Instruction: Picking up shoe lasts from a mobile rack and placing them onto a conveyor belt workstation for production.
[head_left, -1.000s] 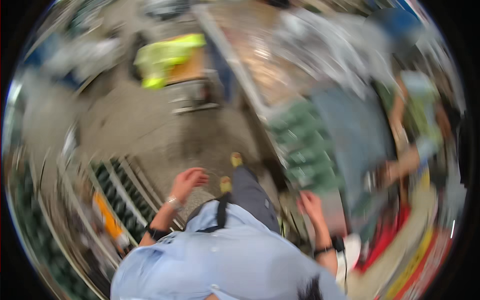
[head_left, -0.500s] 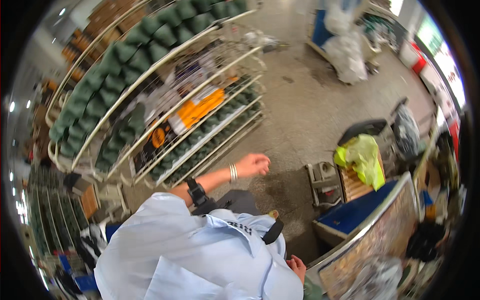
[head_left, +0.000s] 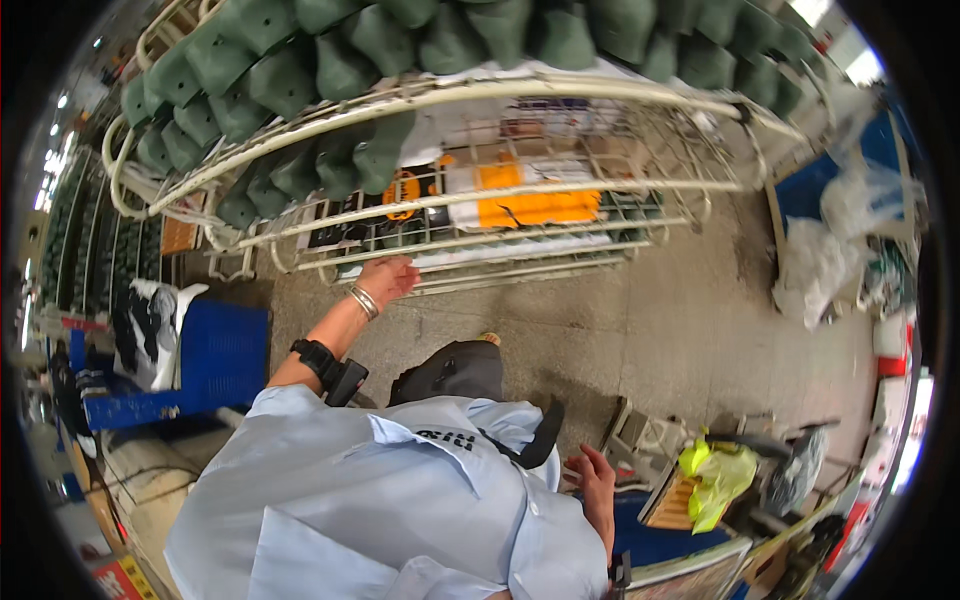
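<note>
In front of me stands a cream-coloured wire rack (head_left: 460, 92). Several dark green shoe lasts (head_left: 350, 60) crowd its top level, and more lie on the lower ones. My left hand (head_left: 388, 278) is nearest the rack's lower front rails, its fingers loosely bent with nothing visible in them; whether it touches a rail I cannot tell. A bracelet and a black wrist device are on that arm. Low at my right side, my right hand (head_left: 594, 480) has its fingers apart and holds nothing. Orange and white packaging (head_left: 535, 195) lies on a middle shelf.
A blue panel (head_left: 225, 345) and a black-and-white cloth (head_left: 150, 335) are at left. To the right, yellow-green plastic (head_left: 722, 480) lies on a slatted wooden seat (head_left: 670, 505). Clear plastic bags (head_left: 815, 270) hang from a blue cart at far right. Grey floor (head_left: 690, 340) lies between.
My view has turned left, so the rack now spans the front and the seat sits lower. My left hand appears closer to the rack. More of my right hand shows.
</note>
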